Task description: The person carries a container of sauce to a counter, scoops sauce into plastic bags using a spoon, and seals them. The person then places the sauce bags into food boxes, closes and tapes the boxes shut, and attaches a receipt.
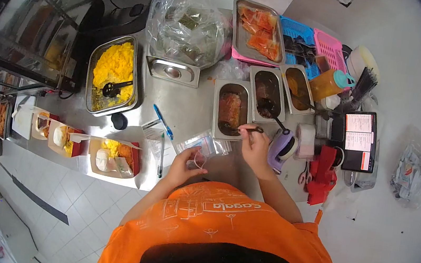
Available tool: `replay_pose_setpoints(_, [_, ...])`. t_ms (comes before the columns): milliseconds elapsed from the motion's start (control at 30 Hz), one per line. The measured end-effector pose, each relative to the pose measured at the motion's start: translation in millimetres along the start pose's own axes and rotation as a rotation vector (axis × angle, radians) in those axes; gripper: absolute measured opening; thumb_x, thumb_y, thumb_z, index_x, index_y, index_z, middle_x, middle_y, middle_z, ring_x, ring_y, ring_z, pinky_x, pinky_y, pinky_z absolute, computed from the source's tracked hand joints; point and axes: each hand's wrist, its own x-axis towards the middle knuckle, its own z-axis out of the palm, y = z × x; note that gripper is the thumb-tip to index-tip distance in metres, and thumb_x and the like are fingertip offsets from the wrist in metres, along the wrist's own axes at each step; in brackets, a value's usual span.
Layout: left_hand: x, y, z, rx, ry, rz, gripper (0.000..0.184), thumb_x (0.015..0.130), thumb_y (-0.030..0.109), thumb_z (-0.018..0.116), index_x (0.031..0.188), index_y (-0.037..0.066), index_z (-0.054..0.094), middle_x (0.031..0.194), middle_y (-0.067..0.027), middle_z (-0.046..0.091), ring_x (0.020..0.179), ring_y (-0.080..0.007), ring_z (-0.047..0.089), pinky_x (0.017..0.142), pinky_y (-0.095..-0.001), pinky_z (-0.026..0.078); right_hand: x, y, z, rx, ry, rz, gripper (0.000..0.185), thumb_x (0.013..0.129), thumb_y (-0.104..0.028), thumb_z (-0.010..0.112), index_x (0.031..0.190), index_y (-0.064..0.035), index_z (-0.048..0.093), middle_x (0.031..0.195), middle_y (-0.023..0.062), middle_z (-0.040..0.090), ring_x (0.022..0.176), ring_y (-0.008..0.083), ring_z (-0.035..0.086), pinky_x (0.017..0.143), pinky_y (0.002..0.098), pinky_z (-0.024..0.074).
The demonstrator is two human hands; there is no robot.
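Note:
My left hand [188, 165] holds a small clear plastic cup [200, 159] near the counter's front edge. In my right hand [254, 148] is the dark handle of a spoon [249, 129], whose other end reaches into a steel pan of red chunky sauce [230, 108]. To the right of that pan are a second steel pan with dark contents [268, 92] and a third with brown sauce [297, 88]. Clear plastic packets [203, 142] lie just beyond my left hand, beside a green pen [161, 159] and a blue pen [163, 121].
At the left are a tray of yellow scrambled egg [114, 68] and open food boxes [114, 158]. A plastic bag [194, 31] and a tray of orange slices [261, 32] stand at the back. A tape dispenser [282, 149], red holder [322, 175] and tablet [358, 140] are rightward.

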Motion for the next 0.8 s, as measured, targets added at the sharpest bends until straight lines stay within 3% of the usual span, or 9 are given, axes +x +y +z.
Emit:
replay_pose_setpoints(67, [0.3, -2.5, -0.2, 0.027, 0.012, 0.028, 0.069, 0.063, 0.008, 0.082, 0.122, -0.003, 0.047, 0.096, -0.0099, 0.062, 0.091, -0.0182, 0.06, 0.084, -0.0309, 0.048, -1.7, -6.1, -0.9, 0.037, -0.042, 0.039, 0.008, 0.087, -0.005, 0.055, 0.086, 0.0006, 0.06, 0.082, 0.0135, 0.065, 0.073, 0.022, 0.064, 0.067, 0.0314, 0.0483])
replay_pose_setpoints(167, [0.1, -1.4, -1.0, 0.066, 0.032, 0.03, 0.069, 0.063, 0.008, 0.081, 0.122, -0.003, 0.048, 0.096, -0.01, 0.062, 0.09, -0.0181, 0.06, 0.083, -0.031, 0.048, 4.9, 0.6, 0.1, 0.377, 0.209, 0.303, 0.01, 0.088, -0.008, 0.055, 0.087, 0.0007, 0.06, 0.079, 0.0116, 0.065, 0.073, 0.0194, 0.065, 0.066, 0.0289, 0.0484])
replay_pose_setpoints(367, [-0.5, 0.7, 0.0, 0.063, 0.035, 0.014, 0.067, 0.064, 0.008, 0.081, 0.122, -0.003, 0.048, 0.097, -0.0097, 0.062, 0.091, -0.0181, 0.06, 0.083, -0.0308, 0.048, -5.5, 20.2, 9.0, 0.23, 0.045, 0.11, 0.017, 0.092, -0.014, 0.053, 0.09, 0.0016, 0.058, 0.078, 0.0081, 0.065, 0.07, 0.0145, 0.065, 0.062, 0.0255, 0.0485])
replay_pose_setpoints(567, [-0.1, 5.9, -0.8, 0.087, 0.036, 0.058, 0.066, 0.065, 0.007, 0.08, 0.121, -0.002, 0.048, 0.097, -0.0096, 0.062, 0.091, -0.0173, 0.06, 0.083, -0.0306, 0.048, 1.7, 26.6, -0.1, 0.502, 0.295, 0.444, 0.017, 0.093, -0.014, 0.051, 0.091, 0.0011, 0.057, 0.075, 0.008, 0.064, 0.069, 0.0138, 0.064, 0.063, 0.0255, 0.049])
replay_pose_setpoints(800, [4.8, 11.6, 0.7, 0.067, 0.042, 0.113, 0.066, 0.066, 0.005, 0.08, 0.122, -0.002, 0.047, 0.096, -0.009, 0.062, 0.09, -0.0167, 0.06, 0.082, -0.0298, 0.048, 2.2, 24.0, 8.5, 0.428, 0.216, 0.367, 0.014, 0.093, -0.012, 0.051, 0.095, 0.0015, 0.056, 0.079, 0.0066, 0.062, 0.072, 0.0131, 0.063, 0.066, 0.0253, 0.0502])
